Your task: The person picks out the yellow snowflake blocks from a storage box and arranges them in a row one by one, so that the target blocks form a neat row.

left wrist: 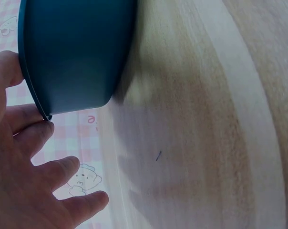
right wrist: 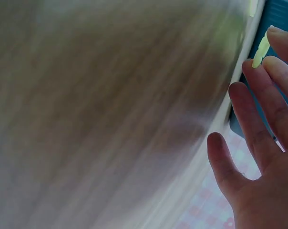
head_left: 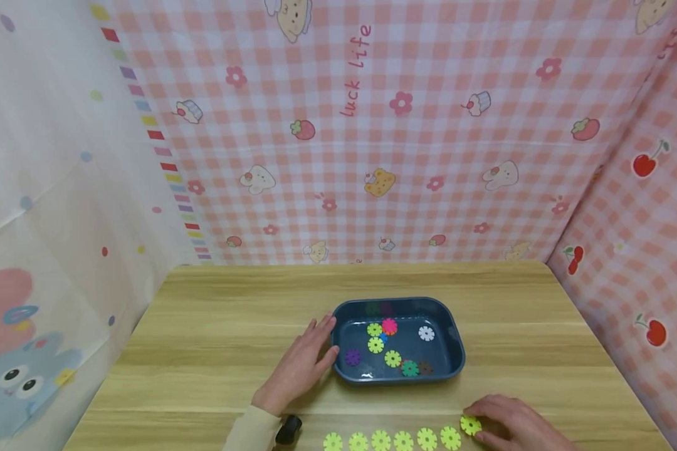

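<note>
My right hand pinches a yellow snowflake disc between thumb and fingertips, at the right end of a row of similar discs. In the right wrist view that disc shows edge-on, its other fingers spread. My left hand lies at the left end of a dark blue tray, its thumb and fingertips touching the rim with the fingers fairly straight. In the tray are several snowflake discs: yellow ones, a white disc, a purple disc, a green disc, and pink, blue and brown ones.
A wooden table holds everything. Behind it hangs a pink checked cloth; a white patterned cloth is at left and another checked cloth at right. A black wrist strap is on the left arm.
</note>
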A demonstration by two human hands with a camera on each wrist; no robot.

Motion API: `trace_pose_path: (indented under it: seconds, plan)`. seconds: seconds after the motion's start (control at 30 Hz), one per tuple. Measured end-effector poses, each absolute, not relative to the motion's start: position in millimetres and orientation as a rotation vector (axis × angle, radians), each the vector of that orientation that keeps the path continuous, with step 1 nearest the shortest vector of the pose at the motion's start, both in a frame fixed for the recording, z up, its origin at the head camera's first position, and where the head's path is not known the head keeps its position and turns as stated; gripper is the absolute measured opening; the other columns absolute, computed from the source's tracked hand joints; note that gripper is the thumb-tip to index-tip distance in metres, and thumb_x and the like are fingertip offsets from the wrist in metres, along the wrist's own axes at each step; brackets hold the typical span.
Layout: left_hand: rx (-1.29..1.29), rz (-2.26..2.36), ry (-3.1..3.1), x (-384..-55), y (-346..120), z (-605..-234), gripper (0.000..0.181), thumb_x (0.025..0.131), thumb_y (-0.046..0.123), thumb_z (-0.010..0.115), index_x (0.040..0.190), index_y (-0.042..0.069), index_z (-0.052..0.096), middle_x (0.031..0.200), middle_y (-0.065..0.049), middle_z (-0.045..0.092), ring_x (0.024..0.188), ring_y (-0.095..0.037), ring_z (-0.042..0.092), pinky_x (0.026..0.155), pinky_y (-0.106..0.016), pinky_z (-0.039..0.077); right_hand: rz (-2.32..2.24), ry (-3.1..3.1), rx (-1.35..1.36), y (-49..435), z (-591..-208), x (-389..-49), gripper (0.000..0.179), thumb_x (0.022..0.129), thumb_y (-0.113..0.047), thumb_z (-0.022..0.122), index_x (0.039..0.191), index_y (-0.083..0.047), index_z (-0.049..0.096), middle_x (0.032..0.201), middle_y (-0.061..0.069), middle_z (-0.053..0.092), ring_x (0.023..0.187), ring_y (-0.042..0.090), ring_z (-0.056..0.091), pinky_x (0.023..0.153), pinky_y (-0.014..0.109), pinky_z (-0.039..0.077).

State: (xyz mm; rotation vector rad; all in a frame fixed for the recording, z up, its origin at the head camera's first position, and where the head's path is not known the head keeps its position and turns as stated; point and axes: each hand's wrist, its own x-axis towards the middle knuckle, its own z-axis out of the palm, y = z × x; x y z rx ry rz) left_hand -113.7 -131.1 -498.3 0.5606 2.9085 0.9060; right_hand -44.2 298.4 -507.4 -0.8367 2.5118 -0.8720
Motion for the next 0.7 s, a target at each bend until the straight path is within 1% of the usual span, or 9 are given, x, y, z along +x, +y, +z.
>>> trace_pose_path:
  seconds: [0.17, 0.4, 0.7]
  plan:
    - [0.559, 0.900, 2.908, -113.6, -131.5, -498.5, 0.059, 0.108, 0.034, 0.054, 0.160, 0.009, 0.039, 0.169, -0.008, 0.030, 0.153, -0.042, 0.027, 0.117, -0.068, 0.030, -0.877, 2.482, -0.791, 299.4, -508.5, -44.6, 0.029, 0.099, -0.039, 0.070, 0.123, -0.023, 0.072, 0.119, -0.011, 0.068, 0.101, 0.003, 0.058, 0.088, 0.026, 0.056]
    - [0.552, 0.912, 2.911, -112.6, -131.7, -499.1, 0.059, 0.108, 0.034, 0.054, 0.160, 0.010, 0.039, 0.169, -0.008, 0.030, 0.153, -0.042, 0.028, 0.117, -0.068, 0.030, -0.852, 2.514, -0.950, 300.5, -511.7, -45.5, 0.030, 0.099, -0.042, 0.070, 0.123, -0.023, 0.072, 0.119, -0.008, 0.070, 0.103, 0.006, 0.061, 0.087, 0.025, 0.056]
    - [0.558, 0.928, 2.908, -113.5, -131.6, -499.3, 0.059, 0.108, 0.033, 0.054, 0.161, 0.009, 0.038, 0.169, -0.008, 0.029, 0.153, -0.042, 0.028, 0.118, -0.068, 0.029, -0.795, 2.533, -0.899, 299.0, -509.1, -43.7, 0.032, 0.098, -0.046, 0.070, 0.122, -0.026, 0.073, 0.120, -0.009, 0.070, 0.107, 0.008, 0.062, 0.090, 0.030, 0.057]
